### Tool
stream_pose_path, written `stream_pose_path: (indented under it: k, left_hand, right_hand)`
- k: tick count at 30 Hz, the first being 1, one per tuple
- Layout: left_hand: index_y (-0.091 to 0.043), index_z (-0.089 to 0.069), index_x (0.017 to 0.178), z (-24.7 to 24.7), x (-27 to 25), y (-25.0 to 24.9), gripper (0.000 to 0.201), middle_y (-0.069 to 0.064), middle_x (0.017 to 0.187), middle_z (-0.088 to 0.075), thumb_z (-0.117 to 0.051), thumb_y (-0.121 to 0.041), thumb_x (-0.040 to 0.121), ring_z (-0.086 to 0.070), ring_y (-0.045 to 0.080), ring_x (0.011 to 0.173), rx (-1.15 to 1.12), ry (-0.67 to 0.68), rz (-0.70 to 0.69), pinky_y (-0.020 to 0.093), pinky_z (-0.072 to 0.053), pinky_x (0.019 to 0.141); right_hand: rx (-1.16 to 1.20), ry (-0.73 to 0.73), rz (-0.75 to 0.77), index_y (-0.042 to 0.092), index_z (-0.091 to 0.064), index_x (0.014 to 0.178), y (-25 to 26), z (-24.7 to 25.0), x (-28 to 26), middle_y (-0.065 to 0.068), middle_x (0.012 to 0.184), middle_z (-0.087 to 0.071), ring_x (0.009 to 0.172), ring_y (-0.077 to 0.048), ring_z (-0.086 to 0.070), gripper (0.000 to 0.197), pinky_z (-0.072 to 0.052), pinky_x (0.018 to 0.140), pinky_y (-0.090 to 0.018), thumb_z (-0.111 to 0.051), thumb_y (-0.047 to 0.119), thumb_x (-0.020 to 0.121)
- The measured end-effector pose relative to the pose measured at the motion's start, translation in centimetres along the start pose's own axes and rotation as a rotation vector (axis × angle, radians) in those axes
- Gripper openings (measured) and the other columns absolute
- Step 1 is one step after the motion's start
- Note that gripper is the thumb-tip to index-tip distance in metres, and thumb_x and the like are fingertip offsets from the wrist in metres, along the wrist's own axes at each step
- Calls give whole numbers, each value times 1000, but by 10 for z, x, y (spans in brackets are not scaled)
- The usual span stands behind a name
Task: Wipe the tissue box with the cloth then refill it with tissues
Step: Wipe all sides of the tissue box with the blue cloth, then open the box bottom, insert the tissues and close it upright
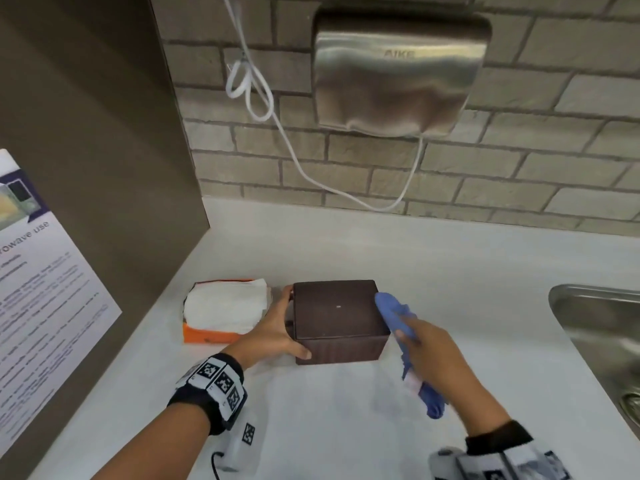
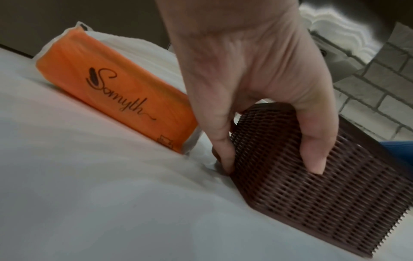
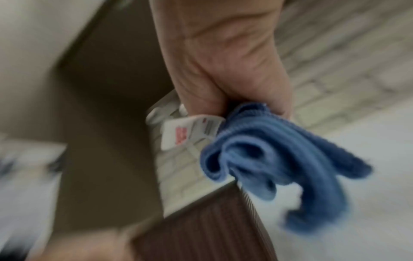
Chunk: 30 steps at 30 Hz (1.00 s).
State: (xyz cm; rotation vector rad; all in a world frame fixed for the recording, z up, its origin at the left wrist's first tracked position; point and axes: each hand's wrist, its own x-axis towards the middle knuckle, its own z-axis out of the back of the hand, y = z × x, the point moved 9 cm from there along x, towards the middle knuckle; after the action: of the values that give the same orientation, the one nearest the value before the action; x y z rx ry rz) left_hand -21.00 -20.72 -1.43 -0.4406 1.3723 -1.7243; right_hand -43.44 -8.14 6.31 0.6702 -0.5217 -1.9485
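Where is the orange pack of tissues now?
In the head view, the orange tissue pack lies on the white counter, left of the brown tissue box, just beyond the left hand.

Grey brick wall (image 1: 519, 161), steel hand dryer (image 1: 398, 74), white counter (image 1: 381, 244), sink (image 1: 602, 317).

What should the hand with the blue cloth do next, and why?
Probably rub the blue cloth along the right side of the brown tissue box. The right hand grips the cloth bunched right at that edge, and the left hand holds the box's other side on the counter. The orange tissue pack waits beside it, so refilling likely comes later.
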Motion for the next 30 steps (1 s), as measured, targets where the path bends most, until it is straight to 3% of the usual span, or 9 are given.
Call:
stream_pose_path:
  k: [5, 9, 12, 15, 17, 19, 22, 26, 30]
  left_hand:
    - [-41, -2, 154, -5, -4, -2, 130, -18, 153, -25, -85, 1, 63, -36, 9, 140, -34, 73, 41, 24, -41, 110]
    - [-48, 1, 151, -9, -9, -3, 126, -20, 156, -20, -78, 8, 70, -38, 7, 139, -106, 111, 19, 14, -47, 98]
    - [-65, -9, 138, -6, -13, -2, 116, -19, 159, -21, -78, 1, 71, -40, 7, 140, -159, 97, 3, 25, -45, 107]
    - [-71, -12, 131, -6, -20, -6, 111, -25, 158, -13, -77, -2, 73, -35, 7, 143, -172, 84, -14, 29, -43, 111]
    - [-69, -12, 131, -9, -22, -10, 109, -23, 159, -15, -75, -1, 74, -35, 7, 143, -193, 93, -33, 27, -41, 111]
    - [-65, -10, 133, -11, -25, -13, 108, -18, 158, -22, -74, -1, 75, -37, 8, 142, -200, 104, -22, 25, -41, 111]
    - [-63, -8, 137, -11, -30, -17, 105, -16, 154, -31, -71, -6, 75, -41, 7, 139, -201, 106, 23, 28, -42, 111]
    - [-50, -16, 147, -9, -29, -23, 88, -16, 146, -43, -65, -22, 80, -45, 8, 135, -273, 78, 88, 33, -39, 113]
    - [-49, -38, 144, -9, -24, -7, 78, -12, 152, -43, -58, -79, 75, -40, 16, 142, -415, -18, 251, 45, -30, 119]
  right_hand:
    - [34, -157, -45, 9, -49, 135, -49, 48, 12, -20, 119, -64, 104, -34, -61, 38, -45, 78, -32, -42, 17, 99]
    - [-225, -3, -18, 20, -20, 150, -60, 8, 20, -17, 147, -34, 105, -32, -57, 55, -46, 78, -26, -40, 27, 100]
    - [-420, 126, -34, 24, -8, 151, -78, -28, 16, -11, 158, -12, 141, -33, -28, 61, -32, 111, -44, -20, 50, 98]
    - [-718, 315, -40, 11, -52, 135, -120, -66, 44, -12, 158, -16, 103, -35, -67, 82, -55, 74, -57, 4, 54, 93]
    - [-772, 371, -29, 5, -31, 145, -115, -68, 45, -8, 160, 4, 132, -39, -41, 124, -37, 101, -59, 34, 73, 65]
    - [-636, 322, -80, 28, -2, 150, -96, -48, 27, -7, 160, 2, 146, -33, -8, 89, -14, 116, -52, 10, 77, 77]
    - [-544, 170, -172, 41, -3, 148, -81, -14, 24, -5, 156, -18, 142, -33, -20, 57, -21, 114, -48, -22, 55, 96]
    - [-107, -53, -43, 23, -24, 148, -33, 14, 28, -12, 139, -47, 127, -27, -46, 59, -36, 105, -35, -27, 50, 95]
    - [509, 143, -290, 8, -41, 138, -25, -23, 34, -14, 127, -56, 112, -28, -57, 65, -45, 99, -38, -33, 54, 93]
